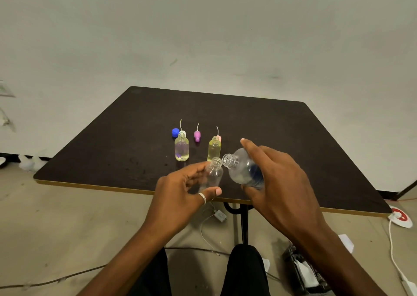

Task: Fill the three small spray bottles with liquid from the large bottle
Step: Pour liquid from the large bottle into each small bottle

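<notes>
My left hand (180,189) grips a small clear plastic bottle (213,174) at the near edge of the dark table (112,151). My right hand (277,178) clasps the large clear bottle (243,169), tilted left, its mouth seemingly touching the small one's.

Wide bare table (282,126) left, right and behind; two filled bottles (181,148) and loose caps (197,136) mid-table.

Dark table (270,126) before me. Floor beneath: small white adapter (220,215); to my right, a red-and-white disc (399,217), maybe a socket.
</notes>
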### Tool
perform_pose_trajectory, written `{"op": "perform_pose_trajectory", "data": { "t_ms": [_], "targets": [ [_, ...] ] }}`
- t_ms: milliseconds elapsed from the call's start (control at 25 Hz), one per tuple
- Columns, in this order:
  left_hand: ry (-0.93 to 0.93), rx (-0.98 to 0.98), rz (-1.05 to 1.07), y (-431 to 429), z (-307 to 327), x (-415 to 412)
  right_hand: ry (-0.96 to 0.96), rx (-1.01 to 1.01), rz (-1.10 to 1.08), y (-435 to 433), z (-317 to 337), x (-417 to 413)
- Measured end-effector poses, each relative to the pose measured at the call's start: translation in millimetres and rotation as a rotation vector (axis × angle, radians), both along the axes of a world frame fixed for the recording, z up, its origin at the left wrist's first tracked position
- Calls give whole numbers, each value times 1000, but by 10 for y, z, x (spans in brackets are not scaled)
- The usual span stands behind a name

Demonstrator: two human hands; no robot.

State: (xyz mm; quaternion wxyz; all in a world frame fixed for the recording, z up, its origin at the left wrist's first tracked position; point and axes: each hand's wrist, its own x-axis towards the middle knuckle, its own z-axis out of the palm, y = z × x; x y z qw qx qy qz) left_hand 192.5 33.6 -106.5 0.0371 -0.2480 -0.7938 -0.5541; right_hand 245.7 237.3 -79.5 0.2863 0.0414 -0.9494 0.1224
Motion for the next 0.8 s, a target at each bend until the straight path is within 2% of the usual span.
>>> {"op": "perform_pose_trajectory", "data": {
  "t_ms": [800],
  "targets": [
    [45,-22,-19,-7,-74,-40,46,142,-57,17,-7,2]
  ]
}}
